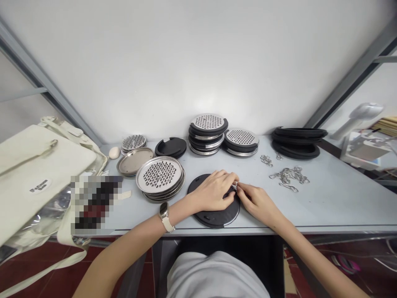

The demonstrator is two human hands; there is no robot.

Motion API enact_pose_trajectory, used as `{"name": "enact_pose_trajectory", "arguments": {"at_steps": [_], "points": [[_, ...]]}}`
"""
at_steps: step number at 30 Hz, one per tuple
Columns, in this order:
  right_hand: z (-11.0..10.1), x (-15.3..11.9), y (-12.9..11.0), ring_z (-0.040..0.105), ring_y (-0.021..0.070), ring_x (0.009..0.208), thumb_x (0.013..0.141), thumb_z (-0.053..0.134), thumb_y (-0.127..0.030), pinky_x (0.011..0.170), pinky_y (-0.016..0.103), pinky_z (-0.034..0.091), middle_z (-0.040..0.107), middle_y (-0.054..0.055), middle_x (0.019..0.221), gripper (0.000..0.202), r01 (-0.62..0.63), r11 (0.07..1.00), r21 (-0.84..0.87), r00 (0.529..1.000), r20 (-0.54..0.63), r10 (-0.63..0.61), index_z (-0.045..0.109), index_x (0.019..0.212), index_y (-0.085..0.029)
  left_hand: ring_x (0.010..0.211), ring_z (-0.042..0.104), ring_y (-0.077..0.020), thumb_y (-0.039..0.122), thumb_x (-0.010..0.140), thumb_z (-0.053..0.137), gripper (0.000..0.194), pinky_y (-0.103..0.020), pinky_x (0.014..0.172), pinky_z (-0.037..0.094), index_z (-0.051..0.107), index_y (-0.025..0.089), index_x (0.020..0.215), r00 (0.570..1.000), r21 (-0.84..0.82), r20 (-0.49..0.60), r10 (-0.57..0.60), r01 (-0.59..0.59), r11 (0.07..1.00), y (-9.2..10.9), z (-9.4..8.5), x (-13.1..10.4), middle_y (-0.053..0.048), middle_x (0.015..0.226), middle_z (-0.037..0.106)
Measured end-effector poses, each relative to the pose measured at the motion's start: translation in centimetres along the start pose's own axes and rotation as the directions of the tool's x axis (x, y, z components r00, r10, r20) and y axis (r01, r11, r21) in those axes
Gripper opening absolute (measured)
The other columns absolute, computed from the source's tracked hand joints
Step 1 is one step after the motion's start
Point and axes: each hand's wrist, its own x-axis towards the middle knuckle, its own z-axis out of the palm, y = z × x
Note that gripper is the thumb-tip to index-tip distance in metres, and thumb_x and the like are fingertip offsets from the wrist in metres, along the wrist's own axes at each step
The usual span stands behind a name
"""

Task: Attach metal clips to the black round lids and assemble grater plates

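A round black disc (pixel 217 216) lies flat near the front edge of the table, with a small raised tab on its face. Across its top rests my left hand (pixel 215 190), fingers bent and gripping it towards its right rim. At that rim, my right hand (pixel 252 200) pinches a small silvery metal clip (pixel 234 187), mostly hidden by the fingertips of both hands. To the right lies a loose pile of metal clips (pixel 291 176), with a few more clips (pixel 266 160) behind it.
Left of the disc stand stacked perforated metal grater plates (pixel 159 176) and plain metal lids (pixel 135 161). Behind are stacks of black-rimmed graters (pixel 208 123), a black holder (pixel 170 147) and further black holders (pixel 297 149). A cream bag (pixel 46 165) occupies the left end; a white device (pixel 359 145) stands right.
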Motion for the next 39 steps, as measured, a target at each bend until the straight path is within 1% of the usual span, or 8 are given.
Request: {"name": "enact_pose_trajectory", "arguments": {"at_steps": [3, 8, 13, 19, 23, 30, 39], "points": [[0.01, 0.01, -0.01, 0.061, 0.0194, 0.062, 0.093, 0.032, -0.027, 0.057, 0.028, 0.039, 0.068, 0.006, 0.075, 0.029, 0.01, 1.0, -0.017, 1.0, 0.001, -0.01, 0.052, 0.074, -0.02, 0.097, 0.052, -0.0221, 0.015, 0.083, 0.047, 0.025, -0.036, 0.089, 0.042, 0.042, 0.017, 0.108, 1.0, -0.004, 0.001, 0.001, -0.001, 1.0, 0.02, 0.0, 0.0, -0.008, 0.102, 0.057], [0.01, -0.04, 0.02, 0.062, 0.0197, 0.063, 0.093, 0.032, -0.026, 0.059, 0.028, 0.04, 0.069, 0.007, 0.079, 0.029, 0.015, 1.0, -0.026, 1.0, 0.002, -0.015, 0.056, 0.079, -0.019, 0.098, 0.053, -0.0211, 0.015, 0.085, 0.046, 0.024, -0.035, 0.09, 0.041, 0.042, 0.017, 0.108, 1.0, 0.021, 0.011, -0.002, 0.002, 1.0, 0.01, 0.05, 0.04, -0.008, 0.104, 0.057], [-0.05, -0.03, -0.03, 0.063, 0.0201, 0.065, 0.093, 0.032, -0.027, 0.059, 0.027, 0.04, 0.069, 0.008, 0.079, 0.03, 0.007, 1.0, -0.027, 1.0, 0.001, -0.007, 0.056, 0.077, -0.019, 0.097, 0.054, -0.0212, 0.015, 0.085, 0.046, 0.022, -0.035, 0.089, 0.04, 0.042, 0.017, 0.106, 1.0, 0.01, 0.016, -0.001, 0.001, 1.0, -0.04, 0.12, 0.06, -0.007, 0.102, 0.058], [0.0, -0.02, 0.03, 0.064, 0.0206, 0.067, 0.093, 0.032, -0.026, 0.06, 0.027, 0.041, 0.07, 0.008, 0.081, 0.029, 0.014, 1.0, -0.015, 1.0, -0.001, -0.014, 0.057, 0.08, -0.019, 0.093, 0.054, -0.0209, 0.016, 0.084, 0.046, 0.019, -0.035, 0.087, 0.039, 0.042, 0.017, 0.103, 1.0, 0.027, 0.024, -0.003, 0.002, 1.0, -0.13, 0.09, 0.13, -0.006, 0.097, 0.058], [0.03, -0.04, 0.01, 0.064, 0.0205, 0.067, 0.093, 0.033, -0.027, 0.06, 0.027, 0.041, 0.07, 0.007, 0.08, 0.028, 0.01, 1.0, -0.022, 1.0, 0.002, -0.01, 0.057, 0.08, -0.019, 0.093, 0.054, -0.0203, 0.017, 0.084, 0.045, 0.018, -0.034, 0.087, 0.039, 0.042, 0.017, 0.102, 1.0, 0.037, 0.028, -0.003, 0.001, 0.999, -0.15, 0.17, 0.14, -0.006, 0.097, 0.058], [0.29, -0.12, 0.17, 0.063, 0.02, 0.066, 0.094, 0.032, -0.028, 0.061, 0.027, 0.041, 0.068, 0.007, 0.076, 0.029, 0.026, 0.996, -0.087, 1.0, -0.005, -0.027, 0.057, 0.083, -0.019, 0.093, 0.055, -0.0215, 0.017, 0.084, 0.044, 0.018, -0.035, 0.086, 0.039, 0.043, 0.018, 0.103, 0.999, 0.04, 0.045, -0.011, 0.009, 0.999, -0.15, 0.18, 0.11, -0.007, 0.097, 0.059], [0.24, -0.05, -0.01, 0.061, 0.0192, 0.062, 0.094, 0.034, -0.029, 0.059, 0.027, 0.04, 0.066, 0.006, 0.073, 0.027, 0.024, 0.996, -0.08, 1.0, 0.004, -0.023, 0.057, 0.084, -0.019, 0.093, 0.055, -0.0214, 0.018, 0.085, 0.044, 0.018, -0.035, 0.086, 0.038, 0.043, 0.017, 0.103, 0.999, 0.048, 0.048, -0.007, 0.005, 0.999, -0.15, 0.23, 0.11, -0.007, 0.097, 0.059]]}}
